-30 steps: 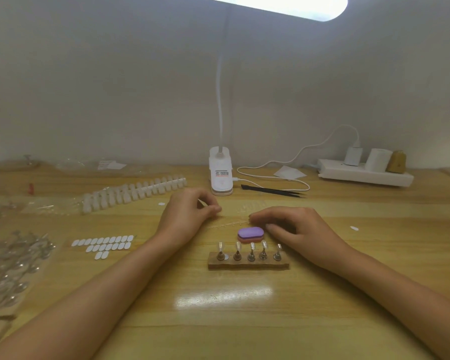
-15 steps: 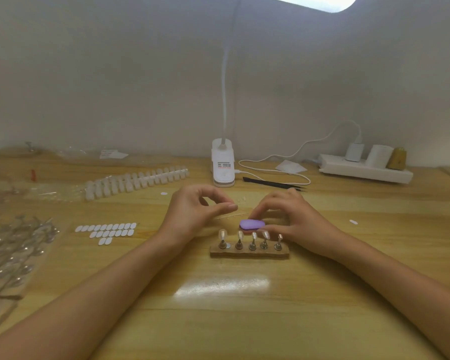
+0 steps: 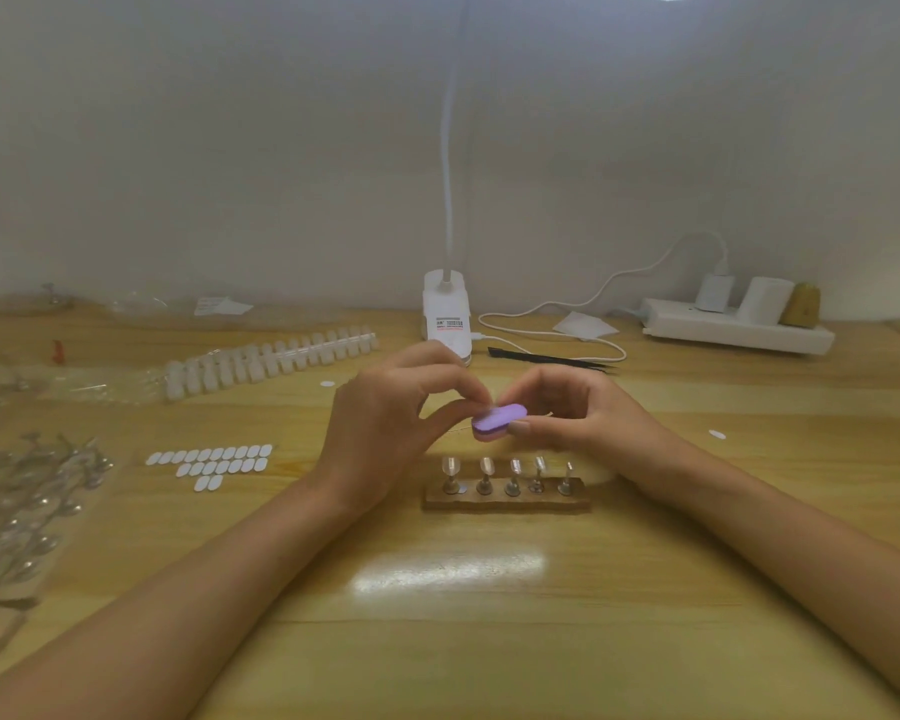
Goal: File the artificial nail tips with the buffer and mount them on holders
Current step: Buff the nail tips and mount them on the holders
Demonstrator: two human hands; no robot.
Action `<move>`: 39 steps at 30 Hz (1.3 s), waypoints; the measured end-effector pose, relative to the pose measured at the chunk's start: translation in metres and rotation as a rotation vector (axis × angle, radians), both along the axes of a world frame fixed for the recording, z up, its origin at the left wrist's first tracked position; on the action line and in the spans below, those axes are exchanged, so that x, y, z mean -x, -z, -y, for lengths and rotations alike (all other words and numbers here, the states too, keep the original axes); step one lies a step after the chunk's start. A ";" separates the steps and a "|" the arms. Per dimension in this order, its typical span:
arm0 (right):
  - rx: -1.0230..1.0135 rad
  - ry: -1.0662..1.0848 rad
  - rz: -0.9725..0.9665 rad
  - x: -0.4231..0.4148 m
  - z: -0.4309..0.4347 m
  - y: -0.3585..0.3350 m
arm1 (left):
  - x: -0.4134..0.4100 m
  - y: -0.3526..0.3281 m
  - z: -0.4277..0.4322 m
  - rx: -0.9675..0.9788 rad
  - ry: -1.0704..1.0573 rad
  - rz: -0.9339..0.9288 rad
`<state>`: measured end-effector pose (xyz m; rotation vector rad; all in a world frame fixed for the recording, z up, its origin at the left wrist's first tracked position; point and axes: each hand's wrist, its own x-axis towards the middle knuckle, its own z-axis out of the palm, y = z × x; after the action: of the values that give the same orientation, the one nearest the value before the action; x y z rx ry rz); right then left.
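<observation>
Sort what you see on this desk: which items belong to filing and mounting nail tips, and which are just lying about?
In use: buffer, in the grip of the right hand; left hand, pinching a probable nail tip, too small to see; holders on wooden stand; strip of nail tips; adhesive tabs.
Lying about: lamp base; tweezers; power strip; paper scrap.

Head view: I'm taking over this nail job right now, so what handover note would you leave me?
Right hand holds the purple oval buffer block above the wooden table.
Left hand pinches at its left end; what it holds is too small to tell.
Five metal holders stand in the wooden base, nearer the person. The strip of white nail tips lies back left.
Done: unclear whether holders carry tips.
To do: filing, then mounting.
</observation>
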<state>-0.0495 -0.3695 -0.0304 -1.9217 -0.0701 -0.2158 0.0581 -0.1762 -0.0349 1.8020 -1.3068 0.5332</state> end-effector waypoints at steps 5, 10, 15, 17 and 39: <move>0.024 -0.017 -0.018 0.002 -0.003 -0.001 | 0.000 0.001 0.002 0.004 0.074 0.074; -0.003 -0.017 -0.020 0.004 -0.005 -0.001 | -0.002 0.002 0.003 0.016 0.122 0.094; 0.008 -0.043 -0.004 0.001 -0.005 0.002 | -0.001 0.002 0.006 0.069 0.189 -0.049; -0.056 -0.016 0.013 0.000 -0.001 0.003 | -0.002 0.001 0.006 0.095 0.202 -0.143; -0.145 0.136 0.110 -0.004 -0.001 0.007 | 0.002 -0.001 0.012 0.125 0.159 -0.468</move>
<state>-0.0455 -0.3683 -0.0372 -1.7702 0.0032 -0.4075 0.0558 -0.1886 -0.0336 1.5793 -1.0528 0.0910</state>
